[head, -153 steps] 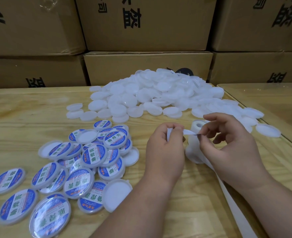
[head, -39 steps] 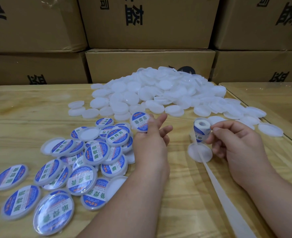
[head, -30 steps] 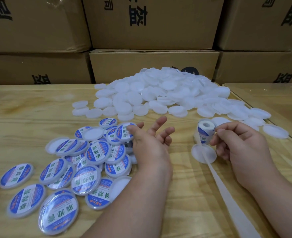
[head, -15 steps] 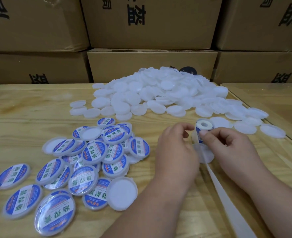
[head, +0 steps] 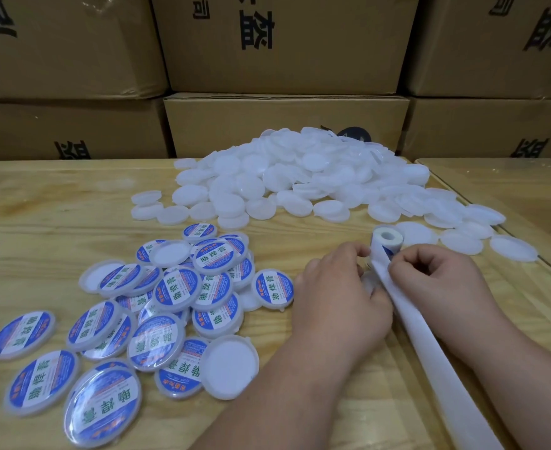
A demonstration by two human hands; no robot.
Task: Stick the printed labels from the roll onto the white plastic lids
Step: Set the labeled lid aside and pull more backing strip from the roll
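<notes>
Clearly the step in hand was peeling the next label off the roll point(head: 385, 246), which stood upright on the counter point(head: 56, 203) at centre right, just near of the big heap of bare lids point(head: 300, 177). Both hands met at it: the left hand point(head: 339, 300) had its grip curled against the roll's left side, fingertips touching it, while the right hand point(head: 439, 280) pinched at the backing strip point(head: 430, 355) just below the roll. That white strip ran from the roll toward the near right edge, between the two forearms. Whether a label was already lifted free could not be told; only a sliver of blue print showed by the right fingertips. Labelled lids point(head: 170, 300) lay scattered and overlapping at near left, several face down. Judging by the heap, most of the job remained. Next, the move would call for a clean peel, then a bare lid pulled from the heap and the label pressed centred on its top.
</notes>
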